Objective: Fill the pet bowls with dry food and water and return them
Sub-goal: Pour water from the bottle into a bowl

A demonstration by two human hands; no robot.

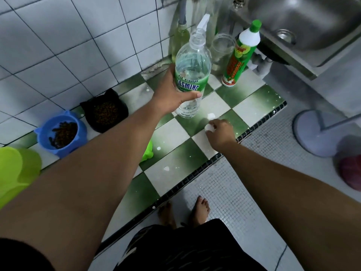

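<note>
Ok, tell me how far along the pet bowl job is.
Done: the blue bowl and black bowl hold dry food. In hand: the left hand grips the uncapped water bottle while the right hand pinches a white cap on the counter. Left: no water shows in either bowl, and both sit on the counter, not yet returned.

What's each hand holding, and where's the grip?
Left hand grips the water bottle around its green label. Right hand pinches a small white object, likely its cap, in its fingertips.
</note>
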